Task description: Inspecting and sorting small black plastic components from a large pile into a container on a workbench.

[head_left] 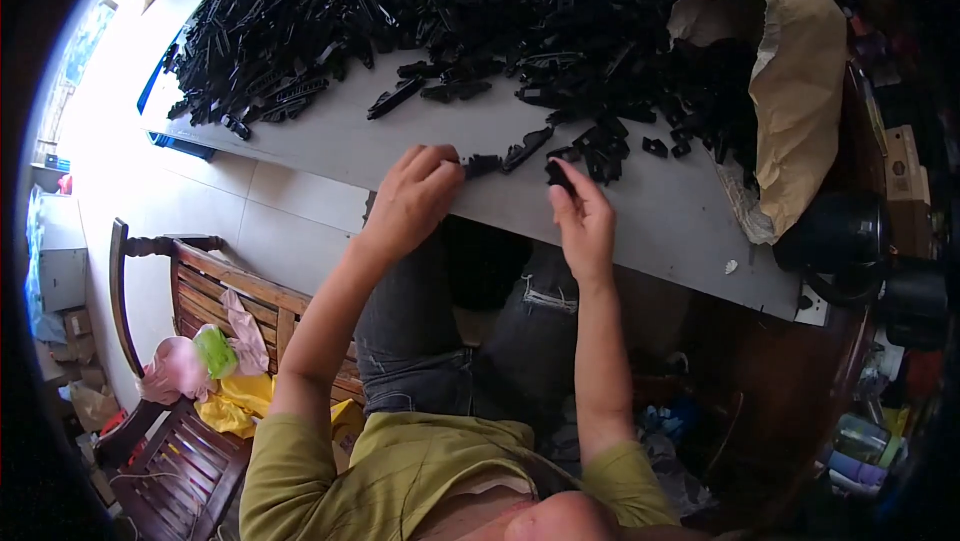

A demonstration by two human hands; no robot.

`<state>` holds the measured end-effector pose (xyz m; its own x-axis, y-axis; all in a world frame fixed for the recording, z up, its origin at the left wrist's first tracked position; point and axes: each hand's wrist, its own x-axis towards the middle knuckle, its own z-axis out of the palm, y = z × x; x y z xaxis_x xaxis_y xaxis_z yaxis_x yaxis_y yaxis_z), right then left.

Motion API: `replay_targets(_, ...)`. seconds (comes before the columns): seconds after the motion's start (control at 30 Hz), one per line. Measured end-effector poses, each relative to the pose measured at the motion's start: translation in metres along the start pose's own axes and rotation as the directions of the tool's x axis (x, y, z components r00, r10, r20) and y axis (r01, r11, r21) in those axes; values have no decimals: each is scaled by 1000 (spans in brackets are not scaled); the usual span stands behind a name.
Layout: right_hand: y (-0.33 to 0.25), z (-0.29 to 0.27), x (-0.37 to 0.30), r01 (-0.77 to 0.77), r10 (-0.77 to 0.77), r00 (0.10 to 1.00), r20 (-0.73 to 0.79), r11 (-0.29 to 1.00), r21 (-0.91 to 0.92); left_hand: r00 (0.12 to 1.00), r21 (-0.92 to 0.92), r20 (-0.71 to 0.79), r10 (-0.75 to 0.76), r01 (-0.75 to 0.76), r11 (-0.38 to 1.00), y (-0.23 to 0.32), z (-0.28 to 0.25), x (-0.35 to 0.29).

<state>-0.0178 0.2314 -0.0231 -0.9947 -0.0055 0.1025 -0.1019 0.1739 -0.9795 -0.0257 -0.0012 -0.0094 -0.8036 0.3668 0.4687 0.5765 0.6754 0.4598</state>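
Near the front edge of the grey table (pixel 660 231), my left hand (pixel 412 199) is closed, fingers curled, with a dark bit showing at the fingertips. Right beside them is a short black plastic part (pixel 484 165). My right hand (pixel 587 226) pinches a small black plastic piece (pixel 559 176) between thumb and fingers. Between the hands, a longer curved black part (pixel 527 148) lies on the table. Just beyond my right hand sits a small cluster of black pieces (pixel 603 148).
Large heaps of black plastic parts (pixel 290 26) cover the table's far side. At right, a torn brown paper sack (pixel 805 91) lies with black parts at its mouth, near a black container (pixel 832 231). A wooden bench (pixel 235 276) with cloths stands at left.
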Motion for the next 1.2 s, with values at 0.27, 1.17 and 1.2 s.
replay_targets(0.27,-20,14,5,343,-283,939,196,811,-473,990,-286,138,-31,69,956,2,-1,2)
replay_targets(1.17,-22,-16,42,452,-355,872,338,316,-834,998,-247,52,42,-28,969,-5,1,26)
replay_targets(1.2,-17,-15,44,485,-383,852,357,322,-813,997,-132,-66,44,-52,990,-6,3,33)
